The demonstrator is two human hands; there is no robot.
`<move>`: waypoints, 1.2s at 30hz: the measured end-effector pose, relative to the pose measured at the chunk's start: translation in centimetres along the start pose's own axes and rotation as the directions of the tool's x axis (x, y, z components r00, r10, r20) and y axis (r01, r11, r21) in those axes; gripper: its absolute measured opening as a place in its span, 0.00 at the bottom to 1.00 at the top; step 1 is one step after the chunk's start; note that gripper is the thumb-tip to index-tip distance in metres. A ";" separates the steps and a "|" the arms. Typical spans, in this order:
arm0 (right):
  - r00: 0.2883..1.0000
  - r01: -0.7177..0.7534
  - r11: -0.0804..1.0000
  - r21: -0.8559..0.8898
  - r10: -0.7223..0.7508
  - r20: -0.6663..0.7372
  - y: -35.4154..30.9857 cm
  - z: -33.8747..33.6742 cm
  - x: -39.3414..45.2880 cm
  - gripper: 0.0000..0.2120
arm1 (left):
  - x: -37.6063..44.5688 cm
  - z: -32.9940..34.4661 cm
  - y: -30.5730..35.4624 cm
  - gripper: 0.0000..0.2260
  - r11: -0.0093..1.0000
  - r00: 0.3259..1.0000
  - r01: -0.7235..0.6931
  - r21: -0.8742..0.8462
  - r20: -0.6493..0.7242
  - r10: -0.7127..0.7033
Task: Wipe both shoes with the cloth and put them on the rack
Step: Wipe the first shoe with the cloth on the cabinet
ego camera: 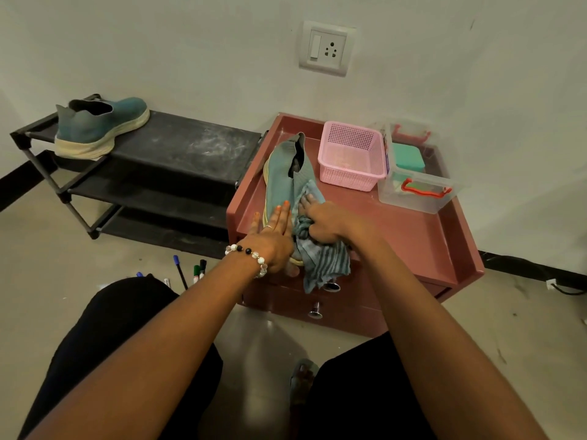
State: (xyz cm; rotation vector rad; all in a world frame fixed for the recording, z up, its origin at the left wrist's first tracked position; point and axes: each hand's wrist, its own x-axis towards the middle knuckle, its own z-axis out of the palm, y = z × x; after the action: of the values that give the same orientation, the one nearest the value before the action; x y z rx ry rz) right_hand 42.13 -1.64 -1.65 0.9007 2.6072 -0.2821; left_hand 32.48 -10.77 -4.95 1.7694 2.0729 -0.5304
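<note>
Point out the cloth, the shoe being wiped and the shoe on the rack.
cloth (320, 262): head view, striped fold below the right hand.
shoe being wiped (281, 182): head view, knit upper.
shoe on the rack (95, 125): head view, side panel.

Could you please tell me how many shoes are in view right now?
2. One shoe sits on the rack's top shelf; the other shoe lies on the pink cabinet, under both hands.

Soft, even indoor light fills my feed, dim and slightly greenish, with no hard glare. The wall (444, 58) reads pale and flat. Deep shadow pools under the rack (190, 147) and between my knees. Wide-angle bend curves the frame edges. The picture is mildly soft throughout, and the forearms nearest the lens are blurred.
</note>
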 end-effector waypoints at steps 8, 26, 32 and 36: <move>0.999 -0.040 0.999 0.010 0.040 -0.003 -0.3 0.2 -1.6 0.29 | 0.1 -0.2 -0.1 0.43 0.998 1.000 -0.014 -0.066 0.009 0.015; 0.995 0.036 0.999 -0.038 -0.033 0.089 -0.8 0.0 -0.4 0.31 | 0.5 1.2 -0.7 0.45 0.991 0.993 -0.041 -0.129 -0.115 0.027; 0.976 0.102 0.993 -0.057 -0.088 0.199 -0.7 -0.2 -3.5 0.26 | 0.2 0.9 -0.5 0.49 0.985 0.995 -0.048 -0.165 -0.096 0.033; 0.992 -0.003 0.961 -0.278 0.039 0.122 -1.2 0.1 -1.5 0.30 | 0.3 0.4 -0.4 0.48 0.989 0.998 -0.039 -0.144 -0.050 0.032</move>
State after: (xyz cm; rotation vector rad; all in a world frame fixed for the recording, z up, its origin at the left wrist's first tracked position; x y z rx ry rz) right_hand 42.49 -3.42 -1.07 0.7844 2.4393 0.0332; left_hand 32.04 -10.76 -5.42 1.7474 2.0511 -0.3215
